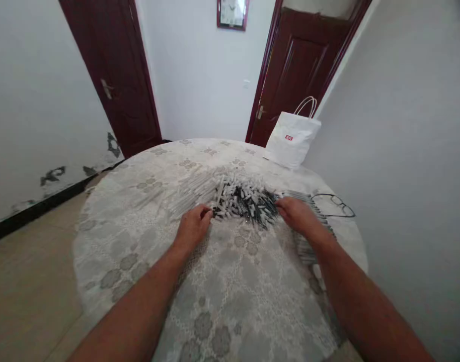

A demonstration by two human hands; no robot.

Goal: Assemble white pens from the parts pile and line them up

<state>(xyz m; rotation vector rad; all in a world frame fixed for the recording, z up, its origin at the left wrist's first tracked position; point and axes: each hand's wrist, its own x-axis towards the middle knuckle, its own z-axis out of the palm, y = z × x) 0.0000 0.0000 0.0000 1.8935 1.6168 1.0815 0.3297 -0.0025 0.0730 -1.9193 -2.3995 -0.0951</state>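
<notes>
A heap of small white and black pieces [245,198], which look like pen caps and other pen parts, lies mid-table. My left hand [194,226] is at the heap's left edge, thumb and fingers drawn together; what they hold, if anything, is too small to make out. At the right edge, my right hand [296,213] has its fingertips closed among the dark pieces, and their contents are hidden. Left of the heap lie long clear tubes [194,191], like pen barrels. A row of slim pen-like sticks [307,254] lies partly under my right wrist.
A round table with a patterned lace cloth [230,281] carries everything. Eyeglasses [337,201] lie at the right, near the wall. At the back right stands a white paper bag [292,138] with handles. Two dark red doors and a framed clock are beyond.
</notes>
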